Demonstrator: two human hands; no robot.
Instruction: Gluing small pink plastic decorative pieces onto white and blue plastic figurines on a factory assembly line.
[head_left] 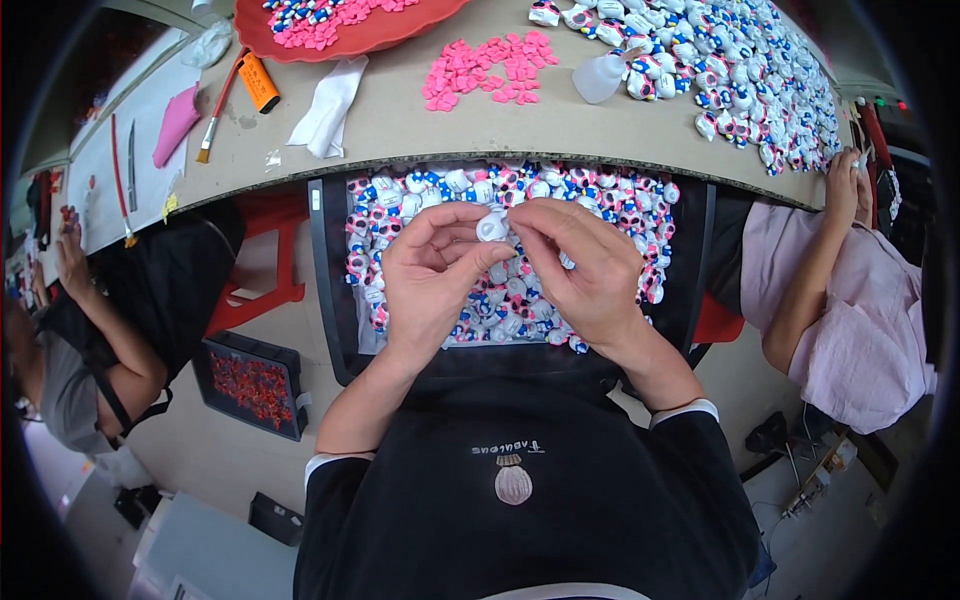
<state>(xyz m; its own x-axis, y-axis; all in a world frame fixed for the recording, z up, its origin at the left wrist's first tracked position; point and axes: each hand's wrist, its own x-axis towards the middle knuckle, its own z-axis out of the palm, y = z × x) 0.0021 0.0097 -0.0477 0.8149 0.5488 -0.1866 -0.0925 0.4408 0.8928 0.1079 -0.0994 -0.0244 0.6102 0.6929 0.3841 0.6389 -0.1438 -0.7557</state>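
Over a black tray (330, 270) at my lap, my left hand (430, 270) pinches a small white figurine (492, 227) between thumb and fingers. The fingertips of my right hand (585, 262) are closed together at the figurine's upper right side; whatever they grip is hidden. Below both hands, the tray is full of small painted figurines (500, 320) in white, blue and pink. On the table (390, 130) ahead lies a spread of loose pink pieces (490, 72).
A red dish (350, 45) holds pink pieces and figurines. Nearby are a white cloth (330, 105), an orange box (258, 83), a brush (215, 120) and a translucent bottle (598, 78). More figurines (720, 70) cover the right side. People sit left and right; a bin of red pieces (250, 385) stands lower left.
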